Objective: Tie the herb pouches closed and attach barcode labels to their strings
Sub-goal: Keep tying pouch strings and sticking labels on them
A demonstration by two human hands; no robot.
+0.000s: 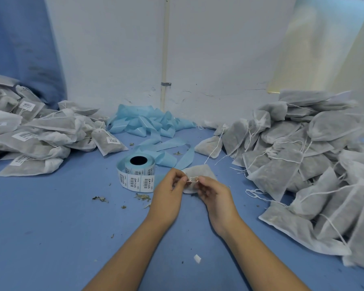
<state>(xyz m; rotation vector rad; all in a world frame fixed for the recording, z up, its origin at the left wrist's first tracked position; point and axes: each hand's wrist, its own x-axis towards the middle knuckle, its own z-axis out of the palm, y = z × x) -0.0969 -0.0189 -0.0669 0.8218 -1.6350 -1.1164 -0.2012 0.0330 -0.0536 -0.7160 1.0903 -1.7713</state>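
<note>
— Where's the herb pouch (200, 175)?
— On the blue surface (51, 217) beside the label roll (137, 175). The left hand (168, 191) and right hand (213, 192) each pinch its drawstring (192, 180) at the neck.
— How will it handle?
— Likely light and soft; work the thin string, not the fabric.

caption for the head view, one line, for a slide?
Both hands, left and right, pinch a pouch's string beside the label roll.
</note>
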